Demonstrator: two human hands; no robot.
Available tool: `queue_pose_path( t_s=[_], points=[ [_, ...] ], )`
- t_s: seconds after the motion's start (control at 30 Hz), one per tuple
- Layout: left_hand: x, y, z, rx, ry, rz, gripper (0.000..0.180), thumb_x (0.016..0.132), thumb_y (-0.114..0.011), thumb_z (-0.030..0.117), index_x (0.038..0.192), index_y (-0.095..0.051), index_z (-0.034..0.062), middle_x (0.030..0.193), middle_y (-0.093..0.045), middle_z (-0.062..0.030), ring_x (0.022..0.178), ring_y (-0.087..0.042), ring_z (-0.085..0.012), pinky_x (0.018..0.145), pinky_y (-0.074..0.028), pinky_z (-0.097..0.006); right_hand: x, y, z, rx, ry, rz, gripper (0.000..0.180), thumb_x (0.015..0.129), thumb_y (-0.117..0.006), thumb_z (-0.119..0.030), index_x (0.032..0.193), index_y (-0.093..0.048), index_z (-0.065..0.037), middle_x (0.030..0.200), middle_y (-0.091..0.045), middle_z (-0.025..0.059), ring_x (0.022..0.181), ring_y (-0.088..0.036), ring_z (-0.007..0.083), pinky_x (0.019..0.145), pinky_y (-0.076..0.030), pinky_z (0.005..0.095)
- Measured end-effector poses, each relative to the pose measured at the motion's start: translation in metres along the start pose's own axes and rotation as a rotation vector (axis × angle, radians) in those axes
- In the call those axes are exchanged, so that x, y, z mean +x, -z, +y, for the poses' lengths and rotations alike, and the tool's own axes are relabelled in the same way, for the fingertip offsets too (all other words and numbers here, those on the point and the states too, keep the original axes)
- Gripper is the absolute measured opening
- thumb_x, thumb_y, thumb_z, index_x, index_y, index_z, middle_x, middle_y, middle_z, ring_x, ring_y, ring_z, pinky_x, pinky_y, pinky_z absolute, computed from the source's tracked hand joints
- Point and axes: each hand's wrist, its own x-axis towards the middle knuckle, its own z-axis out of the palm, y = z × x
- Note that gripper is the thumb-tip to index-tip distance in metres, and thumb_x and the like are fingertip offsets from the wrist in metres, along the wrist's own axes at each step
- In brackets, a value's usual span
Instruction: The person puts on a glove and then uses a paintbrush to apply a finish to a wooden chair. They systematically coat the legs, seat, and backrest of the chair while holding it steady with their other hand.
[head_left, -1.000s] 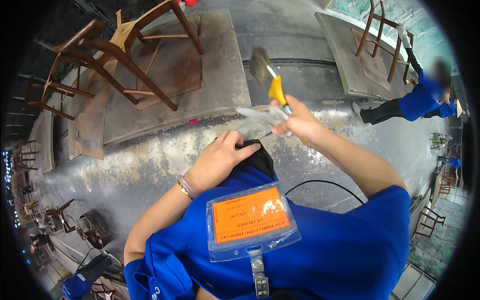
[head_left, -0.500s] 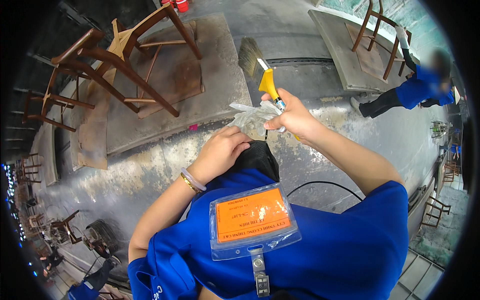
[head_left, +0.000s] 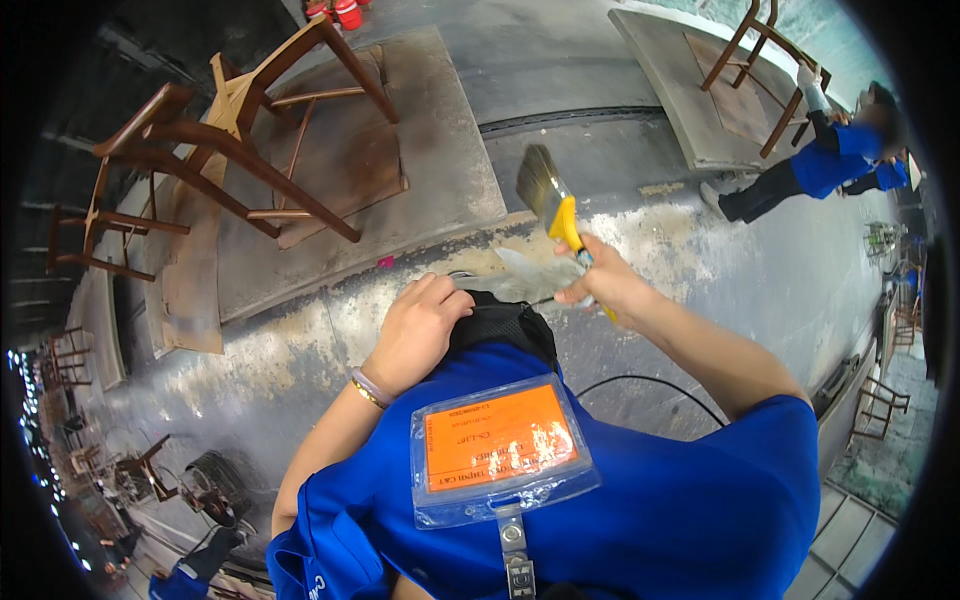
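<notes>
My right hand (head_left: pixel 612 283) is closed around a wide flat paintbrush (head_left: pixel 563 222) with a yellow handle and dark bristles, which point up and away from me. Crumpled translucent plastic (head_left: pixel 530 272), perhaps thin gloves, bunches beside the fingers of that hand. A black mesh-sided pouch (head_left: pixel 500 325) sits at my waist. On its left upper edge rests my left hand (head_left: pixel 422 325), its fingers curled over the rim. A thin dark strip runs from the pouch toward my right fingertips; whether they grip it is unclear.
At the left, a brown wooden chair frame (head_left: pixel 235 130) lies tipped on a low grey platform (head_left: pixel 450 150). Another platform (head_left: pixel 655 90) with a chair (head_left: pixel 745 75) stands at the far right, where a person in blue (head_left: pixel 830 160) works. A black cable (head_left: pixel 650 380) curves across the floor.
The paintbrush and my right hand have moved down and to the right. My left hand has shifted left and lower along the pouch. The plastic now sits nearer the pouch opening.
</notes>
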Motion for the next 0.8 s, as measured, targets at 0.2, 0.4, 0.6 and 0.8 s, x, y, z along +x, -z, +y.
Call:
queue_pose_path(
  t_s=[0.2, 0.4, 0.6, 0.8],
  points=[
    [0.023, 0.013, -0.002, 0.071, -0.093, -0.012, 0.016, 0.085, -0.074, 0.004, 0.1, -0.07, 0.0053, 0.099, -0.063, -0.0082, 0.097, -0.063, -0.0301, 0.087, -0.054, -0.04, 0.013, 0.0, -0.036, -0.038, 0.396, -0.116, 0.067, 0.074, -0.081, 0.01, 0.133, -0.058, -0.012, 0.118, -0.065, 0.0089, 0.103, -0.065, 0.0205, 0.071, -0.051, 0.0359],
    [0.062, -0.004, 0.017, 0.086, -0.456, -0.23, 0.019, 0.091, -0.063, 0.017, 0.108, -0.073, 0.0152, 0.112, -0.061, -0.0014, 0.112, -0.057, -0.0186, 0.095, -0.046, -0.034, 0.033, 0.007, -0.042, 0.024, 0.154, -0.117, 0.067, 0.075, -0.082, 0.007, 0.134, -0.057, -0.011, 0.111, -0.066, 0.0073, 0.092, -0.067, 0.0176, 0.064, -0.05, 0.0338],
    [0.083, 0.0, 0.009, 0.304, -0.414, -0.443, 0.018, 0.086, -0.075, 0.023, 0.103, -0.074, 0.0175, 0.107, -0.059, -0.0018, 0.11, -0.057, -0.0199, 0.092, -0.046, -0.035, 0.049, 0.009, -0.037, -0.089, 0.095, -0.133, 0.069, 0.075, -0.085, 0.0, 0.137, -0.055, -0.008, 0.117, -0.065, 0.0103, 0.096, -0.066, 0.0195, 0.064, -0.05, 0.034],
    [0.102, 0.008, 0.003, -0.245, -0.261, -0.571, 0.025, 0.084, -0.083, 0.024, 0.1, -0.07, 0.0103, 0.109, -0.058, -0.0061, 0.112, -0.057, -0.0261, 0.099, -0.046, -0.04, 0.071, 0.012, -0.032, 0.023, -0.055, -0.232, 0.073, 0.074, -0.087, -0.006, 0.14, -0.055, -0.007, 0.122, -0.065, 0.01, 0.106, -0.064, 0.0214, 0.068, -0.05, 0.0364]
  ],
)
